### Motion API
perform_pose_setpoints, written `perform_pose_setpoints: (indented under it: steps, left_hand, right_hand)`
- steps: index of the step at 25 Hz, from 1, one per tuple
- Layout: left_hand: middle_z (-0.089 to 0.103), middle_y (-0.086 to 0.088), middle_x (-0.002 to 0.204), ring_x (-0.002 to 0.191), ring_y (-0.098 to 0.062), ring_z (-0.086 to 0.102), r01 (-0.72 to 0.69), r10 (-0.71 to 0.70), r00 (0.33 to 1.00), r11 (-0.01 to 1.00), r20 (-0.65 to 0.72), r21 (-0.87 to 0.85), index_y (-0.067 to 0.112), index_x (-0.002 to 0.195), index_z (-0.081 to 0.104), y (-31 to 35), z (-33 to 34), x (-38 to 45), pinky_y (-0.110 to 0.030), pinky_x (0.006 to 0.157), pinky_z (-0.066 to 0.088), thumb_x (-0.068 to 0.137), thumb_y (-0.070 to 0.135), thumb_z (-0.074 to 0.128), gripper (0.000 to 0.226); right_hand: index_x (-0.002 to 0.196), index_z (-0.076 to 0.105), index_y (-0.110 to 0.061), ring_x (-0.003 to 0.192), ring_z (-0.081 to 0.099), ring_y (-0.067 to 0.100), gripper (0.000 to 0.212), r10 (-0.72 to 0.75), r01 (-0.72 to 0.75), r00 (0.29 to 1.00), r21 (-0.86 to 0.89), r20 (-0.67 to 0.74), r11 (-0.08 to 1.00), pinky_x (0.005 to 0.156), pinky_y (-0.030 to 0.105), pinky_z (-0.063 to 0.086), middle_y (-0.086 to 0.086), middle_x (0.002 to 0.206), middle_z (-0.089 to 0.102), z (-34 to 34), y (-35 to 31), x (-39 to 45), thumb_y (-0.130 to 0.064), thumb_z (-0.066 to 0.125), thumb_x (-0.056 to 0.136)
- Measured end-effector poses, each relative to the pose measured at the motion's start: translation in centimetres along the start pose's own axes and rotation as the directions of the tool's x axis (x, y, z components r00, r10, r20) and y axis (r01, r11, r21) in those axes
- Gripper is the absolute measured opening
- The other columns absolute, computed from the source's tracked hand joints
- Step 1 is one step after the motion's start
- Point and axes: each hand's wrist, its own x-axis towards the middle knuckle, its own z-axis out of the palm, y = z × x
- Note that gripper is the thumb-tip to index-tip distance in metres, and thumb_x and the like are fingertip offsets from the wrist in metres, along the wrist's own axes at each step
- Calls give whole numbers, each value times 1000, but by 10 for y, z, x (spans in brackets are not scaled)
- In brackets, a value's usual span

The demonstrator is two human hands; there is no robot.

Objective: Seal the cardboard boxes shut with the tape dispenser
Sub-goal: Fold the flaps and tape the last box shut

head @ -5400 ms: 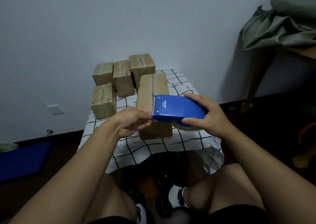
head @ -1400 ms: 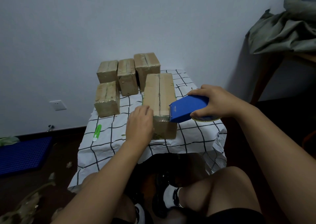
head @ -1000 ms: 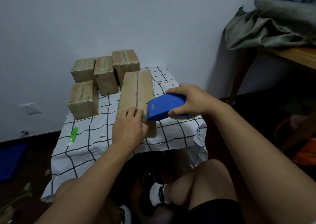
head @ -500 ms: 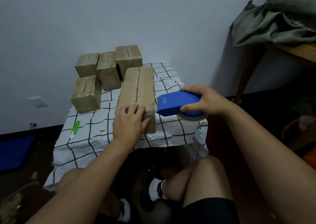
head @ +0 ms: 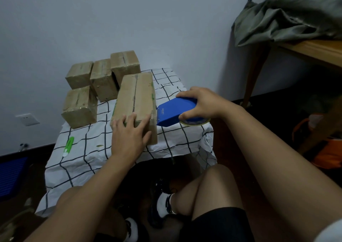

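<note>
Lettering on the blue tape dispenser (head: 175, 113) is unreadably small. Right hand (head: 201, 103) fingers clamp it mid-frame, now touching the long box (head: 136, 97); left hand (head: 129, 132) fingers stay flat, spread on its near end.

A plain pale wall (head: 92, 19) meets dark floor (head: 277, 103); wooden table (head: 314, 51) stands right.

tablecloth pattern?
White tablecloth with a black grid of thin lines, crumpled at the edges. The head view shows it.
</note>
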Motion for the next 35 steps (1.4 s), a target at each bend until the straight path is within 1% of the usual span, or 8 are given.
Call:
perform_pose_setpoints:
  steps: [3, 8, 15, 21, 25, 30, 32, 35]
  left_hand:
    - [55, -20, 128, 113, -46, 47, -6, 6, 1000, 1000, -2, -7, 29, 136, 52, 1, -3, 0, -61, 98, 36, 81, 36, 68, 58]
    - [47, -5, 146, 133, -37, 42, -43, 43, 998, 999, 35, 20, 21, 142, 46, 16, -6, 0, -63, 108, 24, 83, 33, 63, 63]
    - [51, -4, 143, 131, -32, 46, -74, 74, 997, 995, 8, -67, 21, 142, 44, 4, -4, -1, -54, 105, 35, 83, 31, 57, 62]
    - [56, -3, 139, 127, -31, 51, -58, 56, 998, 992, -23, -116, 21, 137, 53, 5, -5, 0, -54, 102, 38, 79, 34, 43, 60]
    - [55, -1, 140, 128, -28, 49, -37, 40, 999, 990, 25, -133, 23, 136, 53, 4, -8, 2, -53, 104, 36, 79, 29, 57, 58]
    - [52, 1, 143, 131, -24, 46, -27, 44, 994, 986, 99, -162, 27, 138, 50, 4, -17, 6, -51, 107, 35, 79, 28, 58, 59]
    - [47, 3, 148, 135, -22, 41, -19, 45, 988, 984, 149, -176, 29, 141, 46, 2, -20, 7, -50, 110, 32, 81, 29, 58, 62]
    - [40, 4, 152, 140, -22, 36, -14, 55, 978, 979, 199, -203, 31, 145, 41, -2, -23, 6, -48, 113, 28, 83, 31, 57, 63]
  right_hand:
    - [134, 58, -31, 97, 49, 18, 58, -7, 8, 1000, -14, 15, 1000, 89, 37, 45, -2, 104, 50, -3, -2, 1, -47, 76, 81]
    - [129, 59, -30, 93, 50, 18, 56, -11, 16, 998, -77, 65, 997, 85, 38, 47, -3, 100, 51, -2, -6, 5, -50, 75, 79]
    - [118, 64, -28, 92, 54, 21, 53, -20, 40, 995, -206, 98, 978, 78, 40, 51, -11, 86, 48, -8, -37, 26, -53, 75, 72]
    - [107, 67, -28, 88, 58, 22, 52, 28, 4, 993, -264, 114, 964, 73, 37, 53, -4, 93, 60, -10, -52, 38, -54, 74, 64]
    - [96, 66, -27, 81, 58, 20, 42, 47, -16, 993, -271, 107, 962, 60, 32, 45, -5, 85, 60, -5, -55, 33, -52, 75, 63]
    - [95, 65, -27, 84, 58, 21, 40, 103, -72, 989, -263, 103, 962, 59, 32, 41, -8, 84, 57, -10, -58, 29, -52, 77, 66]
    - [98, 66, -25, 87, 58, 22, 45, 115, -49, 983, -408, 140, 912, 57, 30, 40, -5, 88, 58, -1, -56, 25, -50, 80, 64]
    - [125, 62, -23, 102, 53, 26, 63, 178, -74, 974, -541, 143, 838, 71, 32, 43, 1, 108, 54, 24, -31, 10, -49, 78, 70]
